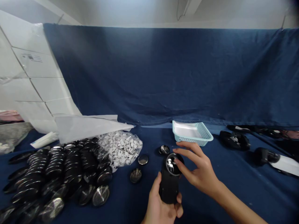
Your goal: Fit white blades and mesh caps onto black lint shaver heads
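Observation:
My left hand (161, 207) is wrapped round a black handheld device body (168, 188), held upright and tilted away from me. A round black cap (172, 164) with a shiny silver ring sits at the body's upper end. My right hand (199, 165) grips this cap at its right side, thumb on its face and fingers curved over the far edge. Whether the cap is fixed to the body, I cannot tell. Just beyond lies a small black disc (164, 150) with a metal face. Two similar loose discs, one a mesh-faced disc (135, 175), lie to the left.
Rows of stacked black discs (54, 165) fill the left of the blue cloth. Behind them are a clear bag of small white pieces (123, 149) and white sheeting (86, 127). A light-blue basket (205, 133) stands behind my hands. Black device parts (234, 140) lie right.

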Demonstrator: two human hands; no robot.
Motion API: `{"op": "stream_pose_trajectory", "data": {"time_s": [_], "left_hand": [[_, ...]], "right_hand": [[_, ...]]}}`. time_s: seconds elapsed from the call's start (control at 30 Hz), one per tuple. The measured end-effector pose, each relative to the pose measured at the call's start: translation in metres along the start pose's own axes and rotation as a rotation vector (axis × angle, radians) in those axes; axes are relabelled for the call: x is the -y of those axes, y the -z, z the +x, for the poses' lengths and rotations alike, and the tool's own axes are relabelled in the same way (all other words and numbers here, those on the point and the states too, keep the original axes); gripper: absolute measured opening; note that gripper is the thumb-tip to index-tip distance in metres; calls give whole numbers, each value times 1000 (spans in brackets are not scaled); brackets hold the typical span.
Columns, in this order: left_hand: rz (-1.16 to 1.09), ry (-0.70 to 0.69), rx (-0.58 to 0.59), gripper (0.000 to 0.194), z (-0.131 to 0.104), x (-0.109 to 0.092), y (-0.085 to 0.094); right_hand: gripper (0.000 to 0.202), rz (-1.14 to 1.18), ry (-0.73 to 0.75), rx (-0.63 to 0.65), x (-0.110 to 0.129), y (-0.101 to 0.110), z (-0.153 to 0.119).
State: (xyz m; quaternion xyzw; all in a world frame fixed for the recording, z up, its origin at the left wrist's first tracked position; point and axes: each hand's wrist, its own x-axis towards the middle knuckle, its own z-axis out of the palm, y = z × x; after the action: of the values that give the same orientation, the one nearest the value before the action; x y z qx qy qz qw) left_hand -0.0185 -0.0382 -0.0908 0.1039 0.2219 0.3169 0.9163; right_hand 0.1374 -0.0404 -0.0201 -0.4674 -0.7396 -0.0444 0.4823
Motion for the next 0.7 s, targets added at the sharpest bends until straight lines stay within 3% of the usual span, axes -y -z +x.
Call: {"op": "stream_pose_trajectory", "data": {"time_s": [0.23,0.7], "left_hand": [[-11,-79,-41,47,0,2,2],[-14,-100,-115,42,1,3,2]], "right_hand": [[20,-110,103,132,7,7,6],[12,-244,177,128,5,4,4]]}}
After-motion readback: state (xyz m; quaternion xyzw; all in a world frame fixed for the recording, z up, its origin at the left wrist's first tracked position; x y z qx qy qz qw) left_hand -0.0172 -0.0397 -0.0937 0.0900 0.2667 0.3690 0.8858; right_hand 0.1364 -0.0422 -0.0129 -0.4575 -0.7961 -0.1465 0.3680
